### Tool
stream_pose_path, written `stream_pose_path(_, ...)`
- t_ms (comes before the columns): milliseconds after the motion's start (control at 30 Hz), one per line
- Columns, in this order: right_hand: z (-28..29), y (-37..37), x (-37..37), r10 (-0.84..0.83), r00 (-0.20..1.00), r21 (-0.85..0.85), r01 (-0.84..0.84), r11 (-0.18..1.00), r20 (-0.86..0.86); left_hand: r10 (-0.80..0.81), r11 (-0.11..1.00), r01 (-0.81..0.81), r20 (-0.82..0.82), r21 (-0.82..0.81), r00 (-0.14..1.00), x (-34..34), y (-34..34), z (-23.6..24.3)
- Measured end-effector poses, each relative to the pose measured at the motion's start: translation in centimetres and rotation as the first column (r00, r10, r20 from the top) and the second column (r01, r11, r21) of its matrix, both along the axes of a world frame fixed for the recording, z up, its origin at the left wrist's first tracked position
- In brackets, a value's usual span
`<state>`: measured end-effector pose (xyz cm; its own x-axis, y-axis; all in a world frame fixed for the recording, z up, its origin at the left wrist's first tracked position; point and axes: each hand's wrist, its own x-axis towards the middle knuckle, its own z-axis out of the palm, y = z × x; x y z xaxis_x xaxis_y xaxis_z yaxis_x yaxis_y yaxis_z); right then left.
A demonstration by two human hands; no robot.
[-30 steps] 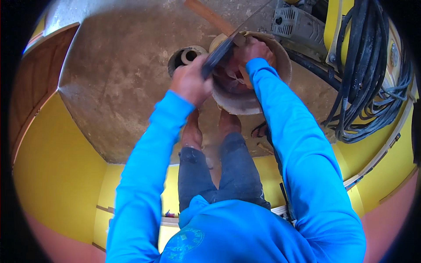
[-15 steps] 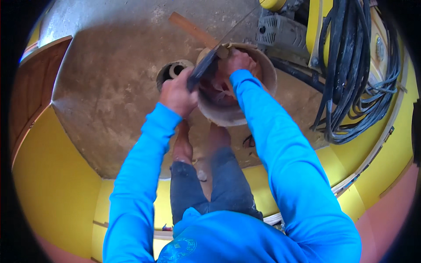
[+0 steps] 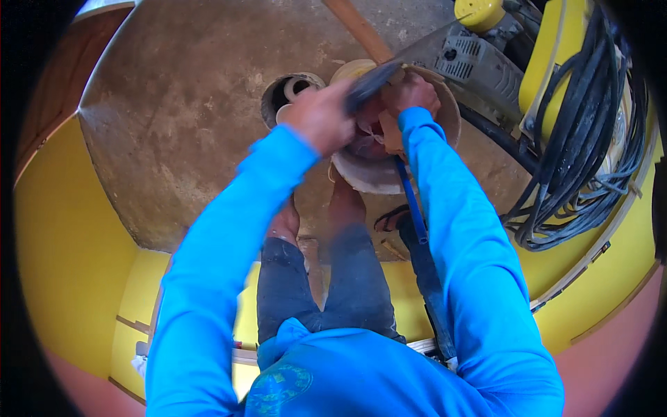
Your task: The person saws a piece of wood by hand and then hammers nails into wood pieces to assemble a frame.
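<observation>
My left hand [image 3: 318,118] is closed round the black handle [image 3: 372,85] of a long, thin-bladed tool, whose blurred blade [image 3: 434,43] slants away to the upper right. Just right of it, over a round, pale bucket [image 3: 368,177], my right hand [image 3: 415,95] is closed on a brown wooden strip [image 3: 358,29]. The strip runs from the upper edge down to the hand, and the tool crosses in front of it. Inside the bucket lie crumpled plastic [image 3: 365,142] and a piece of wood [image 3: 392,132]. Part of the right hand's grip is hidden.
Left of the bucket stands a smaller round container [image 3: 271,104] holding a pale roll [image 3: 299,85]. A blue tube [image 3: 413,205] slants below my right wrist. Grey-and-yellow machinery [image 3: 479,66] and coiled black cables [image 3: 580,153] stand at right. A sandalled foot [image 3: 392,219] shows near the bucket.
Both hands, the tool and the wooden strip have shifted right in the picture, as has the whole scene. The left hand is now closer to the right hand. The blue tube has come into view.
</observation>
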<state>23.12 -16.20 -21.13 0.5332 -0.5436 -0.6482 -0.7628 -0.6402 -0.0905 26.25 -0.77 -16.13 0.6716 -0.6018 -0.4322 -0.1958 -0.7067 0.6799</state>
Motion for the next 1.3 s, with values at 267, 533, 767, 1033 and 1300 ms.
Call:
stream_pose_path(267,-1.0,-3.1,-2.1,-0.068,0.995,-0.083,0.062,0.995,-0.071,0.056,0.998,-0.052,-0.084,0.04,0.995,-4.8,9.3,11.1)
stream_pose_path(533,-1.4,-0.4,-1.2,-0.008,0.996,-0.157,0.023,0.987,0.094,-0.005,0.996,0.012,-0.076,0.094,0.997,-1.2,0.0,0.8)
stream_pose_path(767,-2.1,-3.1,-2.3,0.009,1.0,-0.24,-0.014,0.971,-0.021,0.063,0.996,-0.059,-0.058,0.06,0.996,-6.5,12.0,11.6)
stream_pose_path(1033,-4.1,-1.8,-1.1,-0.027,0.983,-0.219,0.068,0.973,0.184,0.008,1.0,-0.008,-0.04,0.011,0.999,-1.3,0.6,-0.2)
stream_pose_path(1300,-1.2,-2.6,-2.0,-0.017,0.998,-0.267,0.031,0.963,0.053,0.065,0.998,-0.064,-0.064,0.027,0.996,-6.8,12.0,9.0)
